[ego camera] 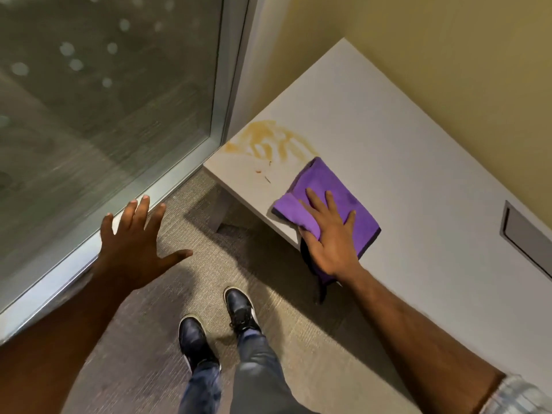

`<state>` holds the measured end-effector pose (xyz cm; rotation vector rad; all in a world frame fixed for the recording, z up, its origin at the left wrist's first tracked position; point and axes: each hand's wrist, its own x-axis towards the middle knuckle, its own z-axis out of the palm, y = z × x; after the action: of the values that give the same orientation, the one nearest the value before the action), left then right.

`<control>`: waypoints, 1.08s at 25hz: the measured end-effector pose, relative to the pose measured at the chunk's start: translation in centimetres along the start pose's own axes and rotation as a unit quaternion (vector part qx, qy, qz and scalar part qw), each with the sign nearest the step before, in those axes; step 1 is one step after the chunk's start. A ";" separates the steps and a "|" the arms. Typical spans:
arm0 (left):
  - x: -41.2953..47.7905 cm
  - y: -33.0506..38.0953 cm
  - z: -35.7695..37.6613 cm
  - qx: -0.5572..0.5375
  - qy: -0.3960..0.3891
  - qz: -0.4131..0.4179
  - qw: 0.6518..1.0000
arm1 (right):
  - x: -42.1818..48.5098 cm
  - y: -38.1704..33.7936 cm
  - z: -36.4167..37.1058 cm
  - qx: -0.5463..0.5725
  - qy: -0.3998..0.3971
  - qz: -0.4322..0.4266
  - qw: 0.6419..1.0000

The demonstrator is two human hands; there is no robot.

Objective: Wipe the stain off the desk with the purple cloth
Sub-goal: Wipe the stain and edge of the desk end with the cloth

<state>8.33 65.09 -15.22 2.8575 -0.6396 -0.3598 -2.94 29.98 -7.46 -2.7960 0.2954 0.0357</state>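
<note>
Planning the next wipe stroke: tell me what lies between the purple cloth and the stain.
Almost nothing: in the head view the purple cloth's far corner nearly touches the yellowish stain. Bare desk and small dark specks lie just left of it.

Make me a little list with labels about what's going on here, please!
place: white desk beside a glass wall, carpet floor
stain: yellow-brown smear near the desk's corner, not yet wiped
cloth: purple, folded, flat on the desk, far corner touching the stain
right hand: flat on the cloth, pressing it down
left hand: fingers spread, holding nothing, over the floor
other: dark panel set in the desk; two black shoes
</note>
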 end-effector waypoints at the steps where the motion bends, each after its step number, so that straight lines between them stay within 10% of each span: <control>1: 0.0 0.1 -0.1 -0.005 0.001 -0.002 1.000 | -0.4 1.1 -0.2 -0.012 0.008 0.026 1.000; 7: -0.8 -0.2 0.0 0.010 0.004 -0.002 1.000 | 6.4 1.0 -0.8 -0.054 -0.029 0.155 0.986; 15: -0.8 0.4 0.7 -0.002 -0.005 -0.014 1.000 | 5.6 2.5 -1.0 -0.072 -0.005 -0.023 0.997; 22: -0.9 -2.0 0.6 0.006 -0.005 -0.049 0.999 | 9.2 2.7 -0.8 -0.053 0.058 0.168 0.983; 27: -0.9 -2.5 1.0 0.021 -0.014 -0.068 0.997 | 13.1 -0.1 -0.1 -0.071 0.036 0.041 0.996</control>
<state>8.22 67.59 -16.56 2.9491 -0.4644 -0.4121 9.88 27.45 -8.12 -2.9298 0.4417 -0.0266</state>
